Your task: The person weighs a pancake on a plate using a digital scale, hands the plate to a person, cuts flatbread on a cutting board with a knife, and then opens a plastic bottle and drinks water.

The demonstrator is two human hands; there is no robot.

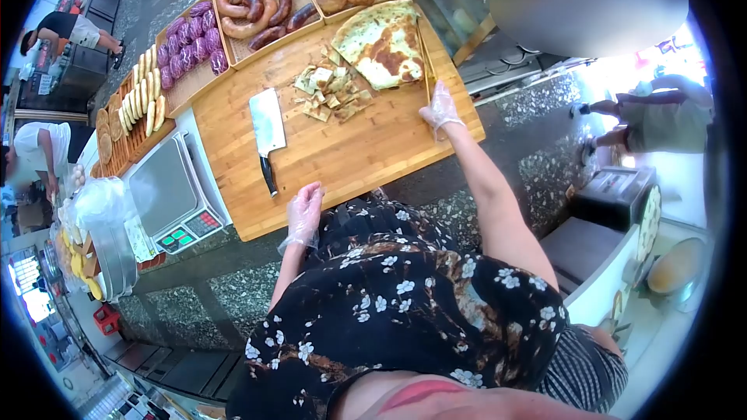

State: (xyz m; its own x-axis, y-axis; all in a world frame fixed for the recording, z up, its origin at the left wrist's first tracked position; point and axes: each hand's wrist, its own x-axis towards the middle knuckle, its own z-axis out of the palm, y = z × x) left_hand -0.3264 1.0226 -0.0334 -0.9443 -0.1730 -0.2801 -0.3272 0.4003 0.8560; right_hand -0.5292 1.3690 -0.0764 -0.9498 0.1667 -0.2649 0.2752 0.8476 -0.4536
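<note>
Taking the middle of the wooden cutting board (342,167) as the centre of a clock, with twelve at the top of the view, the browned flatbread (381,43) lies flat near one o'clock. The right hand (442,113), in a clear glove, is at three o'clock and is closed around gold-coloured tongs (426,54), which lie along the right side of the bread; whether they touch it I cannot tell. The left hand (305,208), also gloved, is between six and seven o'clock with its fingers curled, and I cannot tell if something is inside. In my judgement, the bread could tear if the tongs would grip only its thin edge and pull. The loose cut pieces (331,92), near twelve o'clock and just beside the bread, could scatter if the bread is dragged toward them. The cleaver (267,123) lies at nine o'clock, its handle pointing down toward the board's near edge, close to the left hand; a careless sweep of this hand could turn the blade or push the cleaver over the edge.
</note>
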